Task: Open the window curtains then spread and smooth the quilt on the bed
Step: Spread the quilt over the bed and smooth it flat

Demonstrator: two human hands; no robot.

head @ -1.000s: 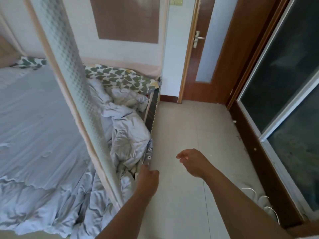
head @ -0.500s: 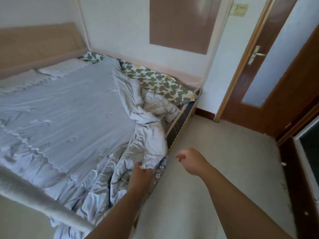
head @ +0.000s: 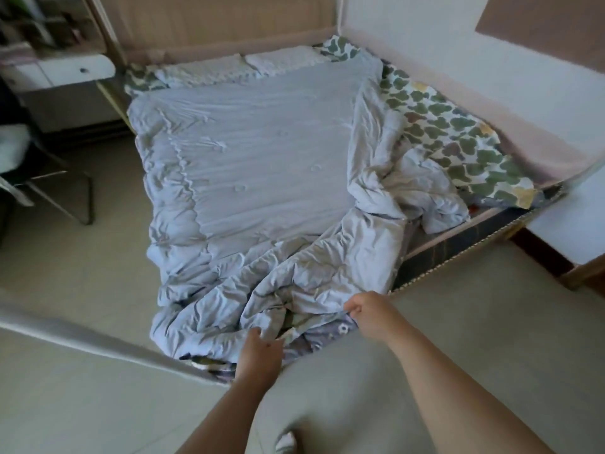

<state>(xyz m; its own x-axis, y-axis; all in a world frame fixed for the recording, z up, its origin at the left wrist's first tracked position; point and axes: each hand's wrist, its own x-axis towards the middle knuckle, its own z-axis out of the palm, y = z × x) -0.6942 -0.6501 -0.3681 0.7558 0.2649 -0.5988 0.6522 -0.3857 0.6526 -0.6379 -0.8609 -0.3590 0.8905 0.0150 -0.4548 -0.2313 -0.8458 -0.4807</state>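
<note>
Left grip [head: 258, 352] clenched on quilt [head: 262, 152] foot edge, right grip [head: 370, 314] likewise; bare floor [head: 98, 273] beside bed [head: 458, 244].

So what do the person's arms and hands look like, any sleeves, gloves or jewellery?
Two bare hands, the left hand and right hand, no gloves or rings visible. The left forearm and right forearm are bare too: no sleeve, watch or bracelet shows.
</note>
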